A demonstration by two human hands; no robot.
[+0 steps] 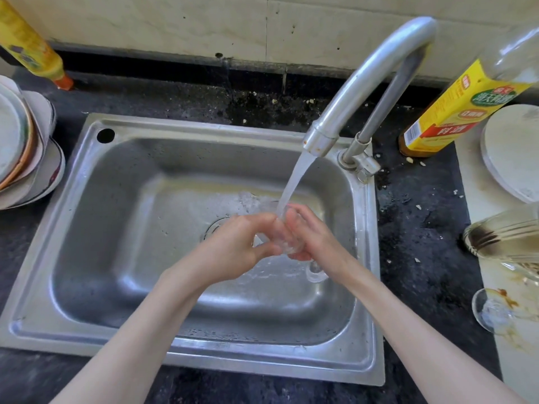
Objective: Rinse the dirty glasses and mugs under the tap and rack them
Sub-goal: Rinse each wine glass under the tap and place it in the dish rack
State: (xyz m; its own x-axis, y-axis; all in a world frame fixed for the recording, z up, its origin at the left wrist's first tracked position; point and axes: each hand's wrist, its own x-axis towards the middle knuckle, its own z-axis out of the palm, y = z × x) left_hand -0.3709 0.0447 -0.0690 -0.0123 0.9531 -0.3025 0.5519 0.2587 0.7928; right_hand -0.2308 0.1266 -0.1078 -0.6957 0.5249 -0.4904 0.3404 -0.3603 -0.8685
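I count two hands in the sink, one clear glass point(284, 240) between them, and a second clear glass point(316, 272) lying low in the basin just beside my right wrist. On the right of the tabletop point(423, 228) there is one more stained glass point(493, 312), one ribbed jar point(501, 237) smeared brown, one round white plate point(513, 150) and one bottle with a yellow label point(455, 112). At the far left stands one yellow bottle with an orange cap point(32, 48), with a stack of plates and bowls point(26, 147) in front of it; I cannot count them exactly.

The tabletop is dark speckled stone, wet and scattered with crumbs, against a pale tiled wall point(233, 24). A steel sink point(122, 199) with a single basin is set into it, with a drain under my hands. One curved steel tap point(358, 83) stands at the sink's right back corner, and its stream of water point(294, 182) is running.

My left hand point(233, 249) has its grip curled round the glass from the left, thumb and fingers on its side. My right hand point(309, 231) grips it from the right, fingers wrapped over the rim. The glass is small, transparent and wet, tilted toward the tap, held above the drain with the stream falling into it at my fingertips.
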